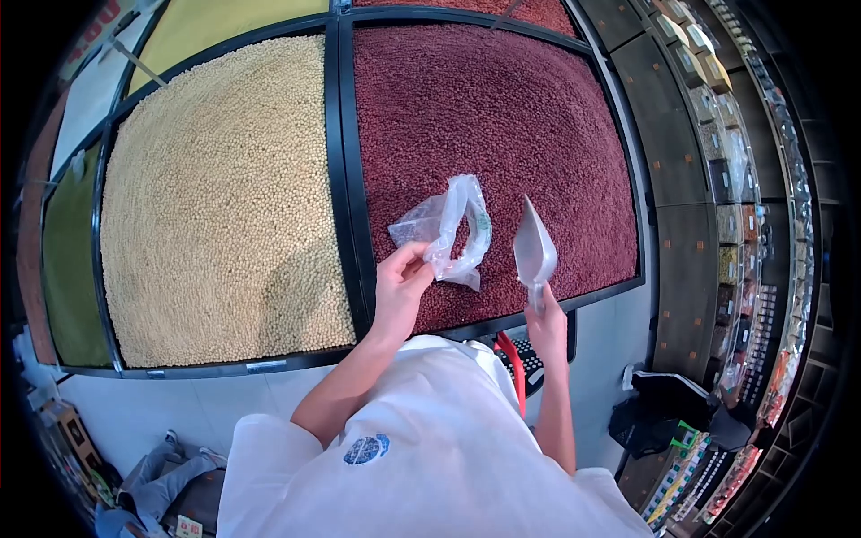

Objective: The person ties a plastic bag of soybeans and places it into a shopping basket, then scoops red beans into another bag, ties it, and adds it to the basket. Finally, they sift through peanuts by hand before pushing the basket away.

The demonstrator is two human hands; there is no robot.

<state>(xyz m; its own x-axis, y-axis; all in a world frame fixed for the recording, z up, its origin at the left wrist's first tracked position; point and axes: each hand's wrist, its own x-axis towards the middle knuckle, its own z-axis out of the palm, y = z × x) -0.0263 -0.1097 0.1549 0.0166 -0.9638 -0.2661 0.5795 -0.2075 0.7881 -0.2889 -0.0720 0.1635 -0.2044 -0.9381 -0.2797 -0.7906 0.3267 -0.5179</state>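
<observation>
My left hand (405, 280) pinches the rim of a clear plastic bag (466, 255), whose mouth stands open above dark red beans (502, 108). Some red beans show through the bag's opening; whether any lie inside it I cannot tell. To the right, my right hand (545, 321) is closed around the handle of a metal scoop (534, 247). The scoop's blade points away from me over the red beans and looks empty. Bag and scoop are apart.
Left of a black divider (339, 161) lies a bin of pale yellow beans (224, 197). A green bin (72, 260) is farther left. Packaged goods (731, 224) line shelves at the right. People are at the lower left (175, 475) and lower right (668, 408).
</observation>
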